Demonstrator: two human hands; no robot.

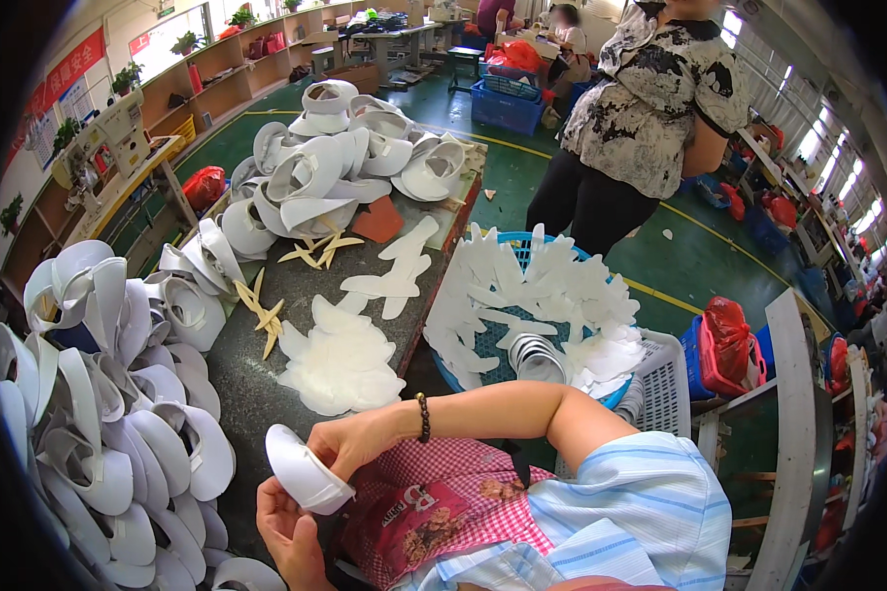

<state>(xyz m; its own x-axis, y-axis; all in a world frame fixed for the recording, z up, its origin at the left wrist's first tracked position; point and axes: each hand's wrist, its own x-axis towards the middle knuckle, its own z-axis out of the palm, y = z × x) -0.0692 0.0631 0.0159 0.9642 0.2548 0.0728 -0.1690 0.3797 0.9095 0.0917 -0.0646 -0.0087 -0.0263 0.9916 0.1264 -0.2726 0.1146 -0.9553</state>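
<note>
Close to my body, a curved white shoe upper (296, 463) is held between my two hands. My left hand (294, 537) grips its lower edge, fingers curled beneath it. My right hand (357, 439), with a beaded bracelet at the wrist, has its fingers inside the opening; the fingertips are hidden. Just beyond lies a stack of flat white cut pieces (340, 360) on the dark tabletop (235, 394). More flat white pieces (401, 271) are spread behind it, beside cream-coloured strips (264, 313) and a reddish-brown scrap (377, 221).
White uppers are heaped at the left (118, 453) and at the table's far end (310, 172). A blue basket (453, 369) of white pieces stands right of the table, with a grey crate (668, 379) against it. A person (650, 108) stands beyond. A sewing machine (118, 138) is at far left.
</note>
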